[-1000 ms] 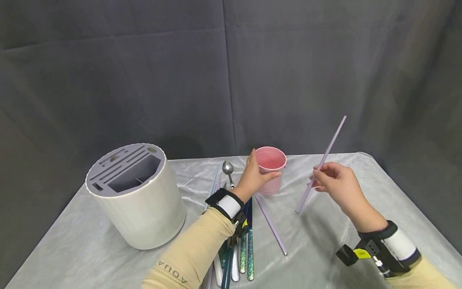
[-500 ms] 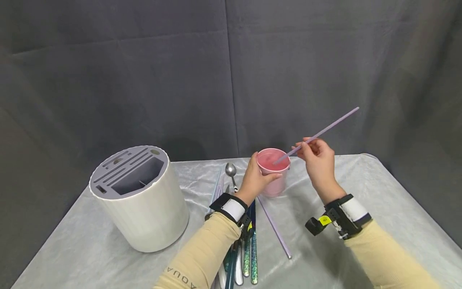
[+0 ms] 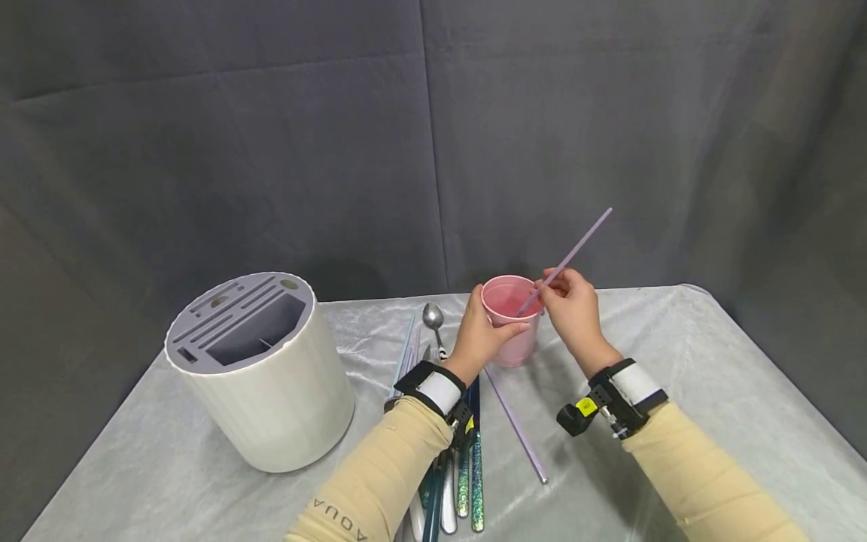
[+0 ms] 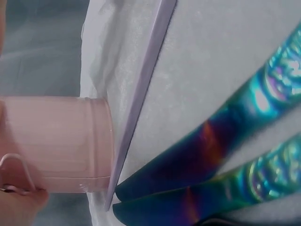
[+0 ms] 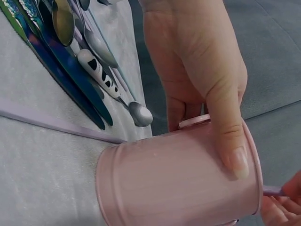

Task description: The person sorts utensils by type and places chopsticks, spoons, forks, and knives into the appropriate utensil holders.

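The left hand (image 3: pixel 477 339) grips a pink bucket (image 3: pixel 518 346); the right hand (image 3: pixel 572 310) pinches a purple stick (image 3: pixel 577 246), its tip apparently inside.

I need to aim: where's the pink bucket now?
In the head view, the pink bucket is right of centre, between the left hand gripping it and the right hand.

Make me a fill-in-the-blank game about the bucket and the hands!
The bucket gripped by the left hand is ____.
The right hand pinches a thin ____ stick.
The stick's lower end is ____ the bucket, not outside.
The big slotted holder is ____ on the outside.
Missing words: pink; purple; inside; white.
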Demonstrator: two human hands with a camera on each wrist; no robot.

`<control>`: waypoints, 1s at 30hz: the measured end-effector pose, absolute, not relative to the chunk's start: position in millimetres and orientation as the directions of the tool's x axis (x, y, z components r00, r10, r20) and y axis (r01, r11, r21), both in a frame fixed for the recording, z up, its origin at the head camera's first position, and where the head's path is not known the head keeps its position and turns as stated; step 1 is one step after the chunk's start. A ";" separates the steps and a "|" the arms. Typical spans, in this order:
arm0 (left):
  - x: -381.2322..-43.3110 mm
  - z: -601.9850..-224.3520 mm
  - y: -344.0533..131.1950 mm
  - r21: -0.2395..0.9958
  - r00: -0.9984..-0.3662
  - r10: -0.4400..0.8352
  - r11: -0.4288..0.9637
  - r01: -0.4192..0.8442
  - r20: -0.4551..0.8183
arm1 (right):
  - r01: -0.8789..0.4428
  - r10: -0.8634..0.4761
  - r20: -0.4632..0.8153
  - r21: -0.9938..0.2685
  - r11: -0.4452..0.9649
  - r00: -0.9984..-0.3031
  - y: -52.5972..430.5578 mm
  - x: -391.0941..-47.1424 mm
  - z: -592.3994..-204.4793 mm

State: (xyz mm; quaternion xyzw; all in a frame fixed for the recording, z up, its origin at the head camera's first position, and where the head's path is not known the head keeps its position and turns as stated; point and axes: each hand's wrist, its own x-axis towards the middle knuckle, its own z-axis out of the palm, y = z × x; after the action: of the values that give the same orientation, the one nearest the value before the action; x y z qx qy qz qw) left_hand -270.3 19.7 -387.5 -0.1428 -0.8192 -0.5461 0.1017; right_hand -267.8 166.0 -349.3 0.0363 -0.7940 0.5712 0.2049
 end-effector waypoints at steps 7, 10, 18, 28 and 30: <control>-269.6 -389.1 20.4 0.873 -0.945 0.115 0.362 0.328 0.307 | -0.223 0.156 0.289 -0.913 0.343 -0.945 167.5 -264.1 -347.7; -268.6 -390.5 20.9 0.875 -0.949 0.113 0.367 0.315 0.294 | -0.196 0.164 0.255 -0.930 0.310 -0.953 168.3 -260.9 -348.2; -266.5 -391.7 20.3 0.859 -0.939 0.118 0.379 0.343 0.323 | -0.149 0.145 0.199 -0.943 0.296 -0.969 178.1 -242.1 -350.1; -269.3 -385.8 17.4 0.865 -0.933 0.128 0.351 0.359 0.336 | -0.218 -0.100 0.196 -0.795 0.566 -0.975 176.8 -199.4 -379.6; -269.6 -384.6 17.2 0.872 -0.935 0.132 0.338 0.355 0.329 | -0.239 -0.177 0.164 -0.749 0.618 -0.970 170.4 -190.0 -387.2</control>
State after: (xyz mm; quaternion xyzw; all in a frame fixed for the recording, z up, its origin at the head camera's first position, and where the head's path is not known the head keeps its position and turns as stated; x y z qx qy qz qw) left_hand -269.6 17.2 -384.6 -0.1498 -0.8117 -0.5556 0.1001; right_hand -190.0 170.4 -387.2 0.1158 -0.8986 0.4217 0.0369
